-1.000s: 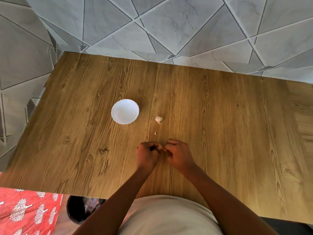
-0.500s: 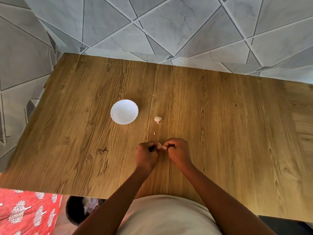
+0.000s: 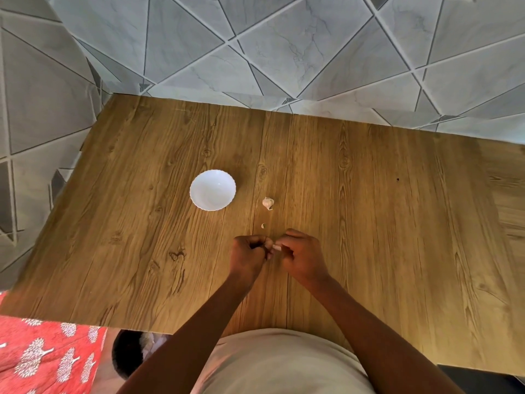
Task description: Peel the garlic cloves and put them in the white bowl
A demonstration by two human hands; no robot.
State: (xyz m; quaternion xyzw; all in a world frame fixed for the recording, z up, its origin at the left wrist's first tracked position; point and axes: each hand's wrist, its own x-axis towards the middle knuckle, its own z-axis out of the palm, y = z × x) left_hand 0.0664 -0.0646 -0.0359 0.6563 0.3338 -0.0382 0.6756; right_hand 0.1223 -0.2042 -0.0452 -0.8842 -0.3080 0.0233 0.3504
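Garlic peeling at a wood-grain table: two bare hands, one small clove, one white bowl.

Landmark: round white bowl with scalloped rim, upright on the brown wood-grain laminate table, nothing visible inside it. Just right of the bowl, apart from it: pale papery garlic piece with pinkish skin, lying on the table. Nearer the person than that piece: small pale scrap of garlic skin, loose on the table. Nearer still from the bowl and to its right: left hand and right hand, fingers curled, fingertips meeting, both pinching a small pale garlic clove between them, only its tip visible. Beyond the bowl: grey marble-patterned triangular tiles.
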